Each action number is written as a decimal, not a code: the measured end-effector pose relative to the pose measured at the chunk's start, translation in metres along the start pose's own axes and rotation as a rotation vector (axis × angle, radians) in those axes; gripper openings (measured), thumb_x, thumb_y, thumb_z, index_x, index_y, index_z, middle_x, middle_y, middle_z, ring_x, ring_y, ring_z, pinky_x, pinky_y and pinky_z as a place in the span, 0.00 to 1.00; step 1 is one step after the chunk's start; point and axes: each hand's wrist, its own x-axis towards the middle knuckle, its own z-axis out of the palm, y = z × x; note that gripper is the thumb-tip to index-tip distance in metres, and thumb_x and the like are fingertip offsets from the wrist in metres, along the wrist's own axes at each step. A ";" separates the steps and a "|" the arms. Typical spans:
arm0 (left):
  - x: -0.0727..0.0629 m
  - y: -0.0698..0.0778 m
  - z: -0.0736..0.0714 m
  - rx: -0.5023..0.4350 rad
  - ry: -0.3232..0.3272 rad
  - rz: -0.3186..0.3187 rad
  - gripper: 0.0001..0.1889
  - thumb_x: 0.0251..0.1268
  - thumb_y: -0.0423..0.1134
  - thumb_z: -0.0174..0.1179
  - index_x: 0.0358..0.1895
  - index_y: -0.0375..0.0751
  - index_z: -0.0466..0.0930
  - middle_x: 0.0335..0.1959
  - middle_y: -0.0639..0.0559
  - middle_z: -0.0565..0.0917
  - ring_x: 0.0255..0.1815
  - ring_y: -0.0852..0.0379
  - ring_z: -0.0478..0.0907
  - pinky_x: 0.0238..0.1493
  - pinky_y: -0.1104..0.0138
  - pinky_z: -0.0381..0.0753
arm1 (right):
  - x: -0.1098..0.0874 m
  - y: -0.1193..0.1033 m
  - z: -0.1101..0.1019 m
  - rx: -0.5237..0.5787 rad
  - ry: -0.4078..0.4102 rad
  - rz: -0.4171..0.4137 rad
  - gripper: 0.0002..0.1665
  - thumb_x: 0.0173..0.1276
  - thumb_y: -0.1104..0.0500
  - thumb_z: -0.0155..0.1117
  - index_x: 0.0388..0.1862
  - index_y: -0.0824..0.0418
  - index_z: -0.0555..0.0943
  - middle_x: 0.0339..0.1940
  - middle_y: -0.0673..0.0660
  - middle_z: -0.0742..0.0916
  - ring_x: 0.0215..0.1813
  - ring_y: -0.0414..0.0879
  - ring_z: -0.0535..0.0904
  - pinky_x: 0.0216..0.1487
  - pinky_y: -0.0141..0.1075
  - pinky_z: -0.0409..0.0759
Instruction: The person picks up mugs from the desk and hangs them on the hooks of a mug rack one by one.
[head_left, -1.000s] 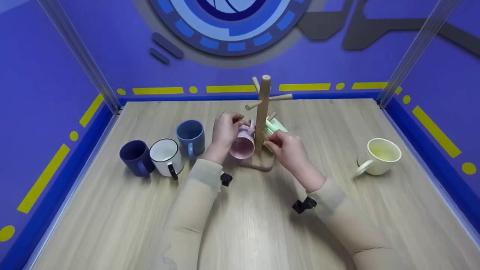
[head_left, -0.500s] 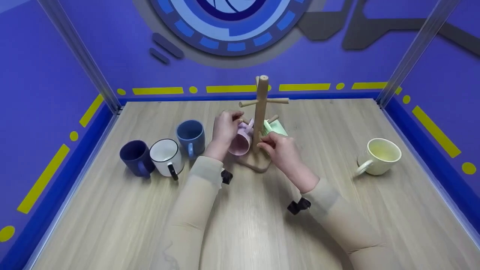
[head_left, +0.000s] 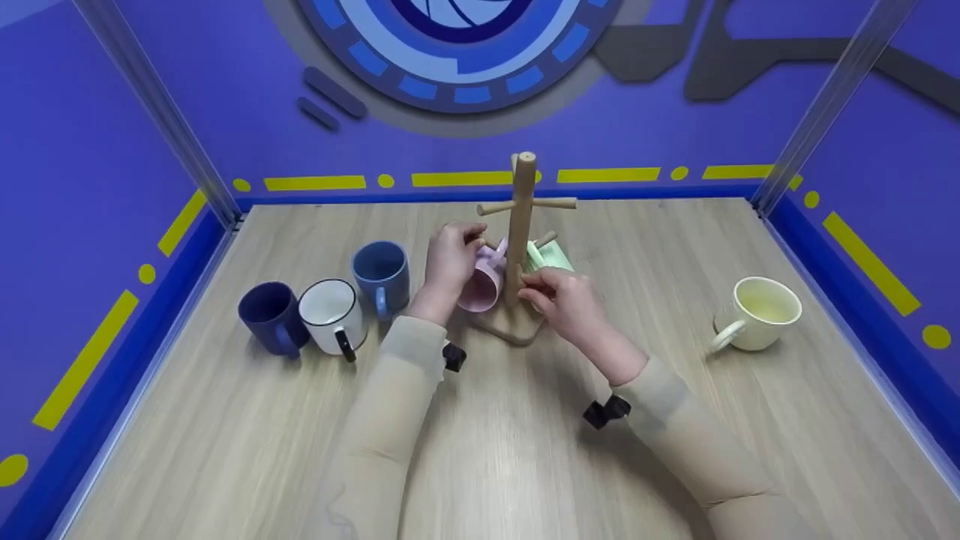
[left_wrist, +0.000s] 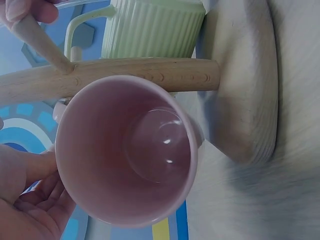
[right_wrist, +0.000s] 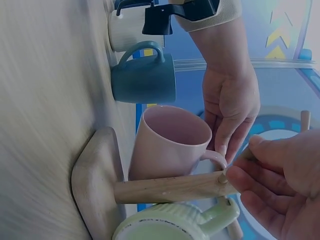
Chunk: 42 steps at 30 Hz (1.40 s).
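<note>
A wooden mug tree (head_left: 520, 217) stands mid-table. On its lower left peg hangs a pink mug (head_left: 480, 289), tilted with its mouth toward me. A ribbed light green mug (head_left: 553, 257) hangs on the lower right side, partly behind my right hand (head_left: 577, 307). That hand pinches the tree's lower front peg (left_wrist: 42, 42) between thumb and fingers, as the left wrist view shows. My left hand (head_left: 446, 262) pinches the end of the peg bearing the pink mug; in the left wrist view the mug hides its fingertips. The pink handle (right_wrist: 215, 157) loops over the peg beside those fingers.
Left of the tree stand a dark blue mug (head_left: 270, 319), a white mug (head_left: 328, 315) with black rim and handle, and a blue mug (head_left: 381, 274). A cream mug (head_left: 759, 313) stands far right. Upper pegs (head_left: 555, 202) jut out above my hands. Blue walls enclose the table.
The mug tree has turned clockwise, seen from above, and its base has shifted slightly left. My right hand moved left onto the lower front peg. The left hand stayed nearly in place.
</note>
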 end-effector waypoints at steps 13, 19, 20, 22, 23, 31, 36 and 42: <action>-0.004 0.001 0.000 0.001 0.047 0.004 0.13 0.64 0.27 0.67 0.51 0.36 0.89 0.47 0.40 0.91 0.54 0.44 0.87 0.62 0.57 0.83 | -0.032 0.032 -0.047 -0.146 -0.265 -0.030 0.10 0.65 0.67 0.73 0.46 0.65 0.89 0.42 0.60 0.92 0.46 0.54 0.89 0.47 0.50 0.88; -0.009 0.001 0.000 -0.028 0.058 0.008 0.14 0.65 0.27 0.67 0.53 0.34 0.88 0.44 0.40 0.91 0.47 0.46 0.89 0.55 0.57 0.86 | -0.047 0.056 -0.082 -0.313 -0.336 -0.002 0.13 0.64 0.70 0.72 0.47 0.69 0.87 0.45 0.65 0.91 0.50 0.62 0.86 0.54 0.55 0.85; -0.010 0.001 0.000 -0.038 0.055 0.004 0.14 0.65 0.27 0.66 0.53 0.34 0.88 0.45 0.40 0.91 0.46 0.46 0.89 0.54 0.57 0.86 | -0.050 0.060 -0.089 -0.344 -0.344 0.013 0.12 0.64 0.70 0.71 0.47 0.69 0.87 0.45 0.66 0.90 0.51 0.63 0.86 0.54 0.55 0.85; -0.013 0.002 -0.001 -0.052 0.047 0.002 0.14 0.66 0.28 0.65 0.55 0.33 0.87 0.46 0.40 0.91 0.47 0.46 0.89 0.54 0.57 0.87 | -0.054 0.067 -0.102 -0.402 -0.364 0.045 0.12 0.64 0.71 0.70 0.47 0.70 0.86 0.45 0.67 0.90 0.51 0.64 0.85 0.53 0.57 0.85; -0.015 0.003 -0.002 -0.054 0.043 -0.001 0.15 0.67 0.28 0.64 0.55 0.33 0.87 0.47 0.39 0.91 0.47 0.45 0.89 0.54 0.56 0.87 | -0.057 0.071 -0.109 -0.430 -0.378 0.066 0.13 0.64 0.71 0.70 0.48 0.70 0.86 0.46 0.68 0.90 0.51 0.65 0.85 0.53 0.58 0.84; -0.032 0.009 -0.011 -0.017 0.106 0.066 0.12 0.71 0.31 0.61 0.53 0.34 0.88 0.50 0.40 0.90 0.55 0.43 0.86 0.61 0.53 0.83 | -0.074 0.091 -0.151 -0.551 -0.494 0.168 0.17 0.57 0.74 0.70 0.47 0.74 0.85 0.46 0.73 0.88 0.51 0.72 0.81 0.52 0.60 0.83; -0.046 0.016 -0.010 -0.081 0.289 0.297 0.10 0.69 0.27 0.59 0.45 0.36 0.89 0.48 0.46 0.90 0.55 0.47 0.86 0.60 0.57 0.83 | -0.081 0.101 -0.166 -0.595 -0.521 0.215 0.21 0.49 0.77 0.67 0.45 0.73 0.85 0.44 0.74 0.88 0.48 0.72 0.81 0.42 0.57 0.86; -0.062 0.029 -0.006 -0.262 0.382 0.557 0.13 0.64 0.19 0.57 0.40 0.35 0.89 0.41 0.44 0.90 0.46 0.50 0.87 0.39 0.67 0.86 | -0.087 0.114 -0.166 -0.606 -0.531 0.238 0.23 0.42 0.79 0.64 0.42 0.73 0.86 0.41 0.73 0.88 0.45 0.71 0.83 0.38 0.59 0.85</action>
